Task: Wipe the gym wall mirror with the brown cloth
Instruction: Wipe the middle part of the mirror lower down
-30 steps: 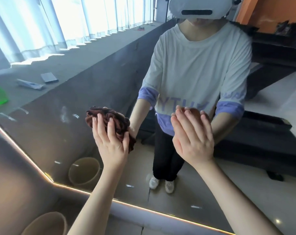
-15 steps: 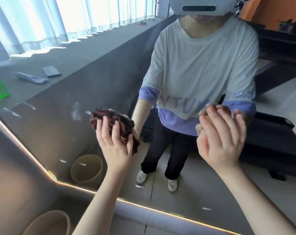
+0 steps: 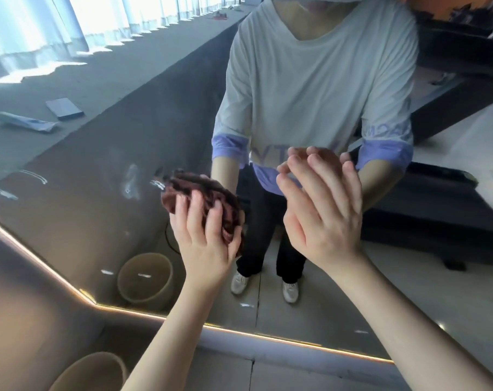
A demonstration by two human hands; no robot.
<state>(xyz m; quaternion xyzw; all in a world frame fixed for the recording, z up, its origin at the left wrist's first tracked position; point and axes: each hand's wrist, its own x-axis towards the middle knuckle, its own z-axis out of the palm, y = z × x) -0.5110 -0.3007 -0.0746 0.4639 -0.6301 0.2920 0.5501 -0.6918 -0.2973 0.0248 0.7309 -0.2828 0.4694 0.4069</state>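
A smear [image 3: 131,182] is seen on the mirror [image 3: 84,165], just left of the brown cloth [image 3: 200,190]. The cloth is gripped, bunched, in the curled left hand [image 3: 205,244] above the mirror's bottom edge, its long axis slanting upper-left to lower-right. Fingerprints could be left by the flat, empty right hand [image 3: 321,221].

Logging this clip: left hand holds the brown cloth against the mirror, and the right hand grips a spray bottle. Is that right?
Not quite. The right hand grips nothing: it is open, fingers straight, as the head view shows. The left hand does hold the brown cloth against the mirror.
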